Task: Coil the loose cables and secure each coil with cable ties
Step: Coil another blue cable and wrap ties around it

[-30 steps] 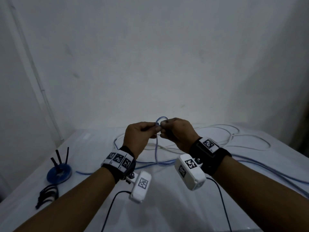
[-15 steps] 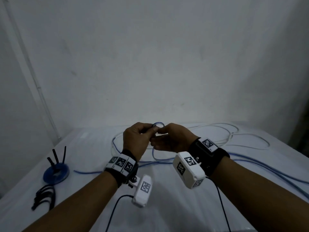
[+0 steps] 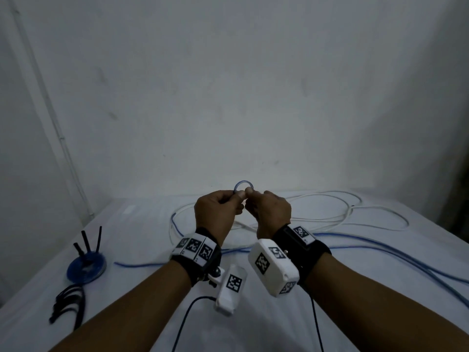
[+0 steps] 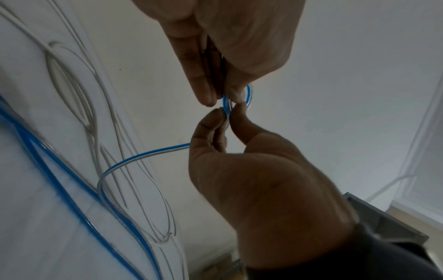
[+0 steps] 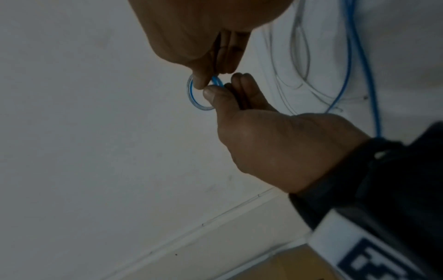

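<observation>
A thin blue-and-clear cable [image 3: 380,252] runs loose across the white table [image 3: 142,288]. Its end is bent into a small round loop [image 3: 243,184], held up above the table. My left hand [image 3: 236,197] and right hand [image 3: 250,193] meet at the bottom of the loop, and each pinches it between thumb and fingers. In the left wrist view the loop [image 4: 226,100] sits between my left hand [image 4: 228,111] and the right one above, with the cable [image 4: 143,157] trailing down to the table. The right wrist view shows my right hand [image 5: 223,85] pinching the same loop [image 5: 193,94]. A white cable [image 3: 355,214] lies in loose curves at the back right.
A blue disc with black upright pegs [image 3: 86,266] stands at the left of the table. A bundle of black cable ties [image 3: 68,306] lies in front of it. A pale wall [image 3: 228,97] rises just behind the table. Black wrist-camera leads [image 3: 187,316] hang below my forearms.
The loop between my fingertips has shrunk to a small round ring. The length of blue cable that hung between my hands a second ago is no longer seen there.
</observation>
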